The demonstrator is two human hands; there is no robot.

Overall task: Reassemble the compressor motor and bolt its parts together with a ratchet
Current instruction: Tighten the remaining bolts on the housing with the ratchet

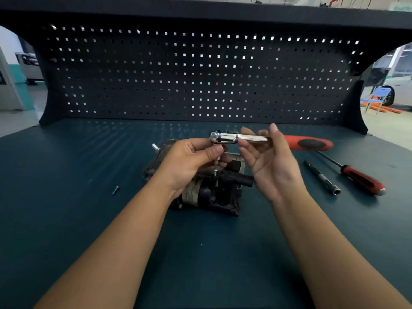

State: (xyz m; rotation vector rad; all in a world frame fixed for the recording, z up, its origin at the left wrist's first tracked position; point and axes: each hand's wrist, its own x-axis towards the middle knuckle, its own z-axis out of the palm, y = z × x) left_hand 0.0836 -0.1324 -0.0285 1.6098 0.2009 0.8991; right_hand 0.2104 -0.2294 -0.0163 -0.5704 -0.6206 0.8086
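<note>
Motor [214, 192]: on the bench [200, 253], middle, just below both hands; dark housing, pale label on its near left side.
Ratchet [225, 138]: held level above the motor, chrome head to the left, red handle pointing right.
Bit [219, 157]: short shank under the ratchet head, pointing down at a small fastener on top of the motor.
Left hand [194, 161]: fingers curled round the ratchet head, thumb and finger pinching the bit.
Right hand [269, 161]: palm toward the camera, fingertips closed lightly on the ratchet shaft just right of the head.
Done, by judgement: the main parts look mated into one block; bolting appears under way.
Left, by judgement: this fastener to be run down; a loose screw [115, 190] on the bench, left of the motor and well apart, probably still to go in.
Stud [155, 147]: silver, projecting at the motor's far left.
Spare tools: black extension bar [322, 178] and red-handled screwdriver [363, 180], right, apart from the motor.
Backdrop: pegboard [200, 74], far.
Hidden: the motor's far and left parts behind the left hand; whether the bit is seated on the fastener; how many fasteners are already in.
</note>
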